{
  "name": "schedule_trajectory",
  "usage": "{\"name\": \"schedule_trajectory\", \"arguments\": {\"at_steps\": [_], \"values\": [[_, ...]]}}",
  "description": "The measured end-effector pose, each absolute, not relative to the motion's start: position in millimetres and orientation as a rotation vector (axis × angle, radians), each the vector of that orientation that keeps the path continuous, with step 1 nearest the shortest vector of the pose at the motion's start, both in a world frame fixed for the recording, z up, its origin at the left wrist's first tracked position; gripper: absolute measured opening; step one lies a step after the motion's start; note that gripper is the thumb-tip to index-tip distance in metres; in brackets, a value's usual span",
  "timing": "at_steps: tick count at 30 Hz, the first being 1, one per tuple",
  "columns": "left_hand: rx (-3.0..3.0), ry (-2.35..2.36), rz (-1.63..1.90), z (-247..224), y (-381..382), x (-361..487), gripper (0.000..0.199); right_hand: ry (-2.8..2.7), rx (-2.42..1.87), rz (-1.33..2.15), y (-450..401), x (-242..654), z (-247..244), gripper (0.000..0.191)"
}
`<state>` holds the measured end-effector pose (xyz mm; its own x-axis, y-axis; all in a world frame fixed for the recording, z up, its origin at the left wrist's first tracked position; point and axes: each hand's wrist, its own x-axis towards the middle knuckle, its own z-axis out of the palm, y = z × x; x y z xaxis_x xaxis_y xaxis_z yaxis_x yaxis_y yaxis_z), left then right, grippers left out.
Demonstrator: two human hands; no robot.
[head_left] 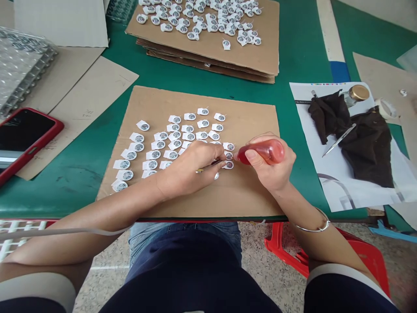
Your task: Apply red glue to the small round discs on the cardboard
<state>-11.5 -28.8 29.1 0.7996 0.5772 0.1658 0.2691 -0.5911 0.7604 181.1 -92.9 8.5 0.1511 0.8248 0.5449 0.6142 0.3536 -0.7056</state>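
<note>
My left hand (195,167) is closed around thin metal tweezers (208,167), resting over a sheet of brown cardboard (202,202). Held in my right hand (276,169) is a red, translucent squeeze bottle (262,152), its narrow end tilted down and left. Both hands meet close to a small round part (228,155) with a white tab, one of a short column at the right of the rows. Rows of similar white-tabbed parts (155,145) lie across the sheet. My left hand and forearm hide some of them. The tweezers' tips are hard to make out.
Behind lies a stack of cardboard sheets (208,52) covered with more parts. At right, white paper (325,182) bears dark cloths (368,148), a pointed metal tool (339,140) and a gold-lidded jar (358,93). A red-cased phone (29,134) lies left. A red stool (368,256) stands below.
</note>
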Motion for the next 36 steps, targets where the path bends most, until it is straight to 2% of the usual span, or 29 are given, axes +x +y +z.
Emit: {"name": "schedule_trajectory", "arguments": {"at_steps": [6,9,15,20,27,36], "values": [[2.202,0.634,0.503,29.9,-29.3,-12.1,0.015,-1.515,-1.349,0.266,-92.4,181.1,4.4,0.022],[2.206,0.654,0.521,27.7,-29.4,-11.6,0.014,-1.254,-1.336,0.418,-89.6,186.3,4.2,0.030],[2.240,0.699,0.573,34.6,-30.1,-12.1,0.015,-0.871,-1.110,0.684,-76.3,203.0,39.2,0.044],[2.433,0.649,0.601,49.7,-43.3,-21.5,0.009,-0.926,-1.075,0.665,-69.4,201.7,59.0,0.035],[2.467,0.595,0.554,36.6,-66.0,-25.2,0.010,-0.990,-1.082,0.649,-68.6,189.2,32.9,0.036],[2.504,0.657,0.626,20.5,-68.0,-18.3,0.008,-1.044,-1.180,0.580,-71.4,189.7,26.9,0.036]]}}
